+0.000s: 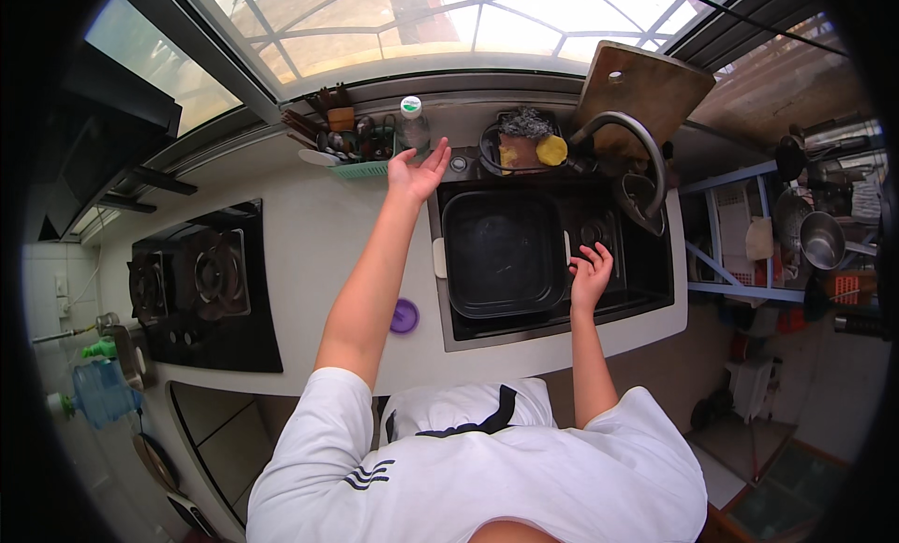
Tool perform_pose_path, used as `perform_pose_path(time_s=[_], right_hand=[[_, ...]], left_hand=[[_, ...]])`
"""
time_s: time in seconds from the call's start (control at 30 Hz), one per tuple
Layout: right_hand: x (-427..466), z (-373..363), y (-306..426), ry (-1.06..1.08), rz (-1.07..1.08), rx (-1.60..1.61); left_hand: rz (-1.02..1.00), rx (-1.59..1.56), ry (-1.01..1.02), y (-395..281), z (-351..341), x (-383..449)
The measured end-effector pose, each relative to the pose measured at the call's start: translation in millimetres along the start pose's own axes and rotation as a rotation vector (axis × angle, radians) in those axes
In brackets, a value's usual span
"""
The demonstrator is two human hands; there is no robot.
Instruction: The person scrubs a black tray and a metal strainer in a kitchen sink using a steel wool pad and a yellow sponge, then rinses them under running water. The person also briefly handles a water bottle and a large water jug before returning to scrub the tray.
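A square black pan with pale side handles rests over the left part of the dark sink. My left hand is raised, fingers spread and palm up, just in front of a clear bottle with a white cap and beside a green basket of utensils. It holds nothing. My right hand hovers over the sink, right of the pan's handle, with its fingers apart and slightly curled; whether it touches the handle is unclear. A purple round lid or scrubber lies on the counter left of the sink.
The curved faucet arches over the sink's right side. Behind it leans a wooden cutting board. Sponges and a steel scourer sit in a holder at the sink's back. A gas stove is at left, a blue rack at right.
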State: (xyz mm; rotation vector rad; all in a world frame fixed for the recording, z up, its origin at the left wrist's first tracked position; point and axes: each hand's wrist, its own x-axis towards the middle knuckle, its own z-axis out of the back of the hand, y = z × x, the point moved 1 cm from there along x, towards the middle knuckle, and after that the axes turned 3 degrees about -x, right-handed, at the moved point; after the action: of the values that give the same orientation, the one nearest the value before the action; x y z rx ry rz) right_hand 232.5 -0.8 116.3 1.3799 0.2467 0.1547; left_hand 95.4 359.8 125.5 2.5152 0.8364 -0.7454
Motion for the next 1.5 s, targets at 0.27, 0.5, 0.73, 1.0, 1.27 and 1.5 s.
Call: perform_pose_path(time_s=[0.27, 0.5, 0.73, 1.0, 1.27, 1.5], right_hand=[[74.5, 30.6, 77.8, -0.21, 0.508, -0.322], [66.0, 23.7, 108.1, -0.017, 0.387, -0.336], [9.9, -32.1, 131.1, 0.165, 0.468, -0.516], [111.0, -47.9, 61.3, 0.106, 0.742, -0.688], [167.9, -29.7, 35.1, 0.244, 1.216, -1.296], [121.1, 7.4, 22.4, 0.325, 0.985, -1.19]], left_hand=[[0.174, 0.501, -0.181, 8.8, 75.4, -83.0], [0.078, 0.359, -0.241, -24.8, 171.4, -174.1], [0.0, 0.404, -0.286, -18.7, 219.1, -222.4], [-0.287, 1.49, -0.27, 26.9, 176.6, -220.8], [-0.561, 1.947, -0.188, 9.2, 234.6, -237.2], [-0.726, 2.77, -0.144, 8.8, 248.6, -262.5]])
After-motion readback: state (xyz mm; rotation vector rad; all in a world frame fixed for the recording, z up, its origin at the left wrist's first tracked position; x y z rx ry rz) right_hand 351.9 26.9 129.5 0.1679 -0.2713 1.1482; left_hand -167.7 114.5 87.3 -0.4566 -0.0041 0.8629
